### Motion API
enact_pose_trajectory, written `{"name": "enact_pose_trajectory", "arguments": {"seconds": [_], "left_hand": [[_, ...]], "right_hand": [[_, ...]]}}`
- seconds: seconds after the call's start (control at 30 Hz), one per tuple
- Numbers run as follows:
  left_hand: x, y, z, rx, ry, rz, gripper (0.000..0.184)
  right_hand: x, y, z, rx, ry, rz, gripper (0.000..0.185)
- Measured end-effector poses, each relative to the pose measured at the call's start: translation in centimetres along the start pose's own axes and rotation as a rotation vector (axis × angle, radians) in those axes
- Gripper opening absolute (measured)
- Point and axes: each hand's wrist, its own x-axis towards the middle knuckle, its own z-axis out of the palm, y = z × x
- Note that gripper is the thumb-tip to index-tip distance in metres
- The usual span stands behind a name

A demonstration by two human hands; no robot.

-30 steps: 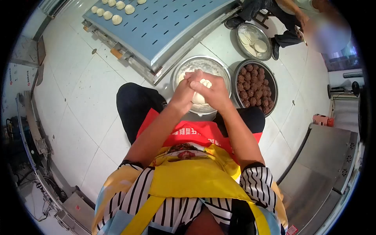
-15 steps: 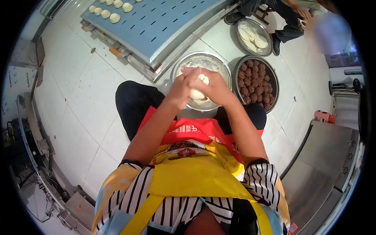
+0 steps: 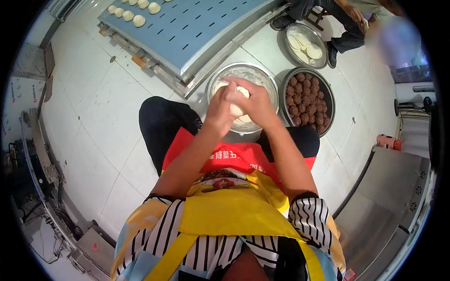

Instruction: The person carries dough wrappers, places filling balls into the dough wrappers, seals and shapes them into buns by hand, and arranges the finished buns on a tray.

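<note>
Over a flour-dusted metal bowl (image 3: 262,75), a pale dough ball (image 3: 236,110) is cupped between my two hands. My left hand (image 3: 219,108) holds it from the left with the fingers pointing up and away. From the right, my right hand (image 3: 257,99) curls round the top of the dough, its fingers partly overlapping the left ones. Some of the dough's upper side shows white between the thumbs, and the rest is covered by my fingers. More pale dough or flour (image 3: 243,120) lies in the bowl below.
A round pan of brown filling balls (image 3: 307,100) stands right of the bowl. Beyond it is a bowl of flat dough rounds (image 3: 304,47), near a seated person's shoe (image 3: 332,55). A slotted blue tray table (image 3: 187,28) carries several dough balls (image 3: 139,20).
My hands have shifted round the dough ball, the left fingers now straighter and more upright. The other person's hand at the upper right has moved slightly.
</note>
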Motion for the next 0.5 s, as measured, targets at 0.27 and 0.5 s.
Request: {"name": "enact_pose_trajectory", "arguments": {"seconds": [0.27, 0.5], "left_hand": [[0.0, -0.9, -0.4, -0.113, -0.009, 0.050, 0.044], [-0.3, -1.2, 0.3, -0.083, 0.087, 0.090, 0.049]], "right_hand": [[0.4, 0.1, 0.0, -0.002, -0.043, -0.038, 0.032], [0.1, 0.6, 0.5, -0.239, 0.029, -0.080, 0.032]]}}
